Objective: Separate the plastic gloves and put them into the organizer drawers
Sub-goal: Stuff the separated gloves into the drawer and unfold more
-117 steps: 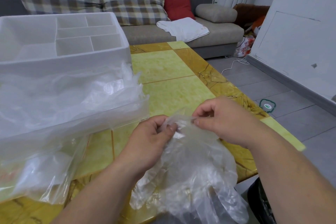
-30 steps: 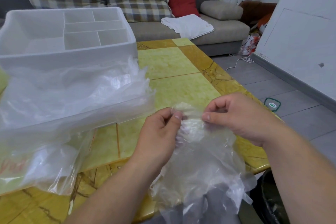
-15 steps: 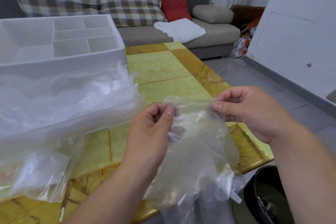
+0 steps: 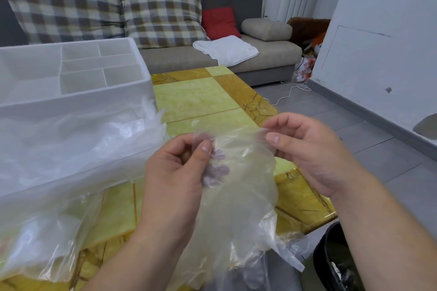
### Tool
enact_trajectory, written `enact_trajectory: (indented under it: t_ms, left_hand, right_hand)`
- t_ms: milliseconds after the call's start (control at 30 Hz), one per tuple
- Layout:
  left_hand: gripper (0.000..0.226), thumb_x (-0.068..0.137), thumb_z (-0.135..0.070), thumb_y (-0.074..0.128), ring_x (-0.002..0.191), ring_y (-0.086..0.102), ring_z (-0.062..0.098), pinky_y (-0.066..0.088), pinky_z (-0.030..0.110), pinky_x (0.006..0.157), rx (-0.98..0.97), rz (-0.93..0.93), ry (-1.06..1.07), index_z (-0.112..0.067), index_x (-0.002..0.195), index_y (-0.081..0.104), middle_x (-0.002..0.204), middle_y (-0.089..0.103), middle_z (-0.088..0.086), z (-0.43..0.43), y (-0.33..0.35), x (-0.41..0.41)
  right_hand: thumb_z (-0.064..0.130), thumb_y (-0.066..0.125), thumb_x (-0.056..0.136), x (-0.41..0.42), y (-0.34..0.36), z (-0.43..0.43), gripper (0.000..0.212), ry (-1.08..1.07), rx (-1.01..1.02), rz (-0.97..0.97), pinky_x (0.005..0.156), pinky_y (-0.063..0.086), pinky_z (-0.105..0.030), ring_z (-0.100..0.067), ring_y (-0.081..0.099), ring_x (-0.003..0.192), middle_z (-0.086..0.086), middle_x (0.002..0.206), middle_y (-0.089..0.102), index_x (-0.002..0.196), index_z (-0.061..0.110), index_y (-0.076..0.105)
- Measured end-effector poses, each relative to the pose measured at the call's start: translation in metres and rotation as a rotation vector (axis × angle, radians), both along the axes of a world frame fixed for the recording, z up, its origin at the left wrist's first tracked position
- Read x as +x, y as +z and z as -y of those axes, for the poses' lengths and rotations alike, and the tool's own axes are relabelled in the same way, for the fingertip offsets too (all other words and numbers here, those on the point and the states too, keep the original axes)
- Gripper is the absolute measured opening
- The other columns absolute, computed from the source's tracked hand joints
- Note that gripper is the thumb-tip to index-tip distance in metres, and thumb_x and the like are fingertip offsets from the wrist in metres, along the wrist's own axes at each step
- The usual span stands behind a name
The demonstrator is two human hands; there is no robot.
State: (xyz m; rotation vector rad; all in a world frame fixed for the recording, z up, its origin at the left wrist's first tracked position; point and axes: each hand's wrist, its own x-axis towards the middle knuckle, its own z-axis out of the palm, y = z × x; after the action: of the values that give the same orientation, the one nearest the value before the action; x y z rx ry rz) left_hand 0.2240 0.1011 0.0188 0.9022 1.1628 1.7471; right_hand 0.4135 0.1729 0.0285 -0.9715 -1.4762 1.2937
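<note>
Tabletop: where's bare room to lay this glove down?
Bare yellow marbled tabletop lies ahead, between the white compartment organizer and the table's right edge. A narrower strip shows between the heap of clear plastic gloves and the left hand pinching one clear plastic glove. The left side is crowded.

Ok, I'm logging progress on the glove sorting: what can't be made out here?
Head view only.
Count of plastic gloves pinched by left hand and right hand: clear layers overlap; lower ends leave the bottom edge.
Left hand's fingers: blurred behind the film.
Organizer: left edge cuts it; heaped clear plastic hides its front.
Black bin: cut by the corner, partly behind the right forearm.
</note>
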Motion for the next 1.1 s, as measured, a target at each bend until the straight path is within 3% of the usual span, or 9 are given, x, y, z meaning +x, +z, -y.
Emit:
enact_trajectory:
  t_ms: [200, 267, 433, 567, 667, 767, 833, 1000, 1100]
  left_hand:
    - [0.016, 0.096, -0.001, 0.058, 0.048, 0.064, 0.015, 0.052, 0.029, 0.054, -0.002, -0.013, -0.003, -0.011, 0.090, 0.068, 0.067, 0.070, 0.003, 0.000, 0.002, -0.001]
    - [0.014, 0.097, -0.003, 0.057, 0.048, 0.065, 0.018, 0.048, 0.029, 0.054, 0.007, -0.030, 0.001, -0.012, 0.092, 0.065, 0.067, 0.071, 0.004, 0.000, 0.004, -0.001]
    - [0.015, 0.098, -0.007, 0.056, 0.053, 0.069, 0.020, 0.049, 0.035, 0.061, 0.009, -0.077, 0.028, -0.015, 0.087, 0.063, 0.067, 0.071, 0.003, 0.002, 0.010, -0.001]
    - [0.018, 0.098, -0.013, 0.058, 0.062, 0.072, 0.029, 0.054, 0.044, 0.066, -0.028, -0.146, 0.066, -0.021, 0.084, 0.066, 0.073, 0.074, 0.006, 0.001, 0.006, -0.002]
    - [0.020, 0.098, -0.019, 0.061, 0.068, 0.072, 0.035, 0.055, 0.058, 0.079, -0.054, -0.182, 0.095, -0.026, 0.082, 0.068, 0.075, 0.074, 0.007, 0.001, 0.004, -0.002]
    - [0.019, 0.099, -0.019, 0.060, 0.072, 0.071, 0.038, 0.054, 0.059, 0.080, -0.053, -0.192, 0.112, -0.026, 0.083, 0.068, 0.074, 0.074, 0.008, 0.001, 0.005, -0.002]
    - [0.017, 0.099, -0.019, 0.060, 0.070, 0.072, 0.036, 0.054, 0.060, 0.081, -0.048, -0.178, 0.112, -0.024, 0.084, 0.067, 0.075, 0.074, 0.008, 0.000, 0.004, -0.002]
    - [0.012, 0.099, -0.014, 0.057, 0.060, 0.072, 0.028, 0.053, 0.042, 0.067, -0.019, -0.147, 0.059, -0.016, 0.089, 0.063, 0.074, 0.075, 0.007, 0.001, 0.004, 0.000]
    - [0.010, 0.099, -0.013, 0.056, 0.057, 0.072, 0.024, 0.052, 0.032, 0.057, -0.017, -0.159, 0.032, -0.012, 0.090, 0.062, 0.073, 0.075, 0.005, 0.001, 0.006, 0.000]
  right_hand:
    - [0.015, 0.087, 0.061, 0.006, 0.001, 0.001, 0.062, 0.189, -0.103, 0.009, 0.084, 0.058, -0.033, -0.023, 0.070, 0.101, -0.011, 0.110, 0.074, 0.119, 0.017, 0.066]
    - [0.006, 0.082, 0.062, 0.009, 0.002, 0.001, 0.057, 0.149, -0.075, 0.050, 0.088, 0.057, -0.035, -0.024, 0.071, 0.097, -0.011, 0.107, 0.075, 0.116, 0.011, 0.066]
    - [-0.006, 0.070, 0.083, 0.010, 0.006, 0.002, 0.009, 0.005, -0.012, 0.064, 0.065, 0.055, -0.025, -0.015, 0.068, 0.066, -0.011, 0.075, 0.073, 0.088, 0.002, 0.070]
    - [0.005, 0.060, 0.094, 0.011, 0.008, 0.003, 0.021, -0.072, -0.035, 0.048, 0.059, 0.052, -0.022, -0.012, 0.061, 0.061, -0.007, 0.072, 0.070, 0.081, 0.008, 0.076]
    - [0.025, 0.060, 0.098, 0.010, 0.007, 0.003, 0.024, -0.097, -0.058, 0.036, 0.069, 0.052, -0.033, -0.020, 0.063, 0.069, -0.010, 0.082, 0.072, 0.091, 0.007, 0.075]
    - [0.054, 0.082, 0.070, 0.011, 0.007, 0.003, 0.042, -0.089, 0.037, -0.011, 0.070, 0.054, -0.032, -0.020, 0.065, 0.076, -0.009, 0.086, 0.071, 0.088, 0.018, 0.070]
    - [0.053, 0.091, 0.054, 0.012, 0.009, 0.004, 0.044, -0.098, 0.172, -0.006, 0.074, 0.055, -0.030, -0.019, 0.062, 0.082, -0.008, 0.087, 0.066, 0.078, 0.026, 0.066]
    - [0.042, 0.090, 0.062, 0.000, 0.009, 0.013, 0.032, -0.093, 0.222, 0.344, 0.092, 0.051, -0.029, -0.006, 0.065, 0.104, 0.011, 0.103, 0.071, 0.087, 0.031, 0.074]
    - [0.027, 0.084, 0.077, -0.013, 0.003, 0.011, 0.011, -0.163, 0.223, 0.398, 0.079, 0.051, -0.021, 0.003, 0.065, 0.085, 0.018, 0.086, 0.072, 0.082, 0.027, 0.074]
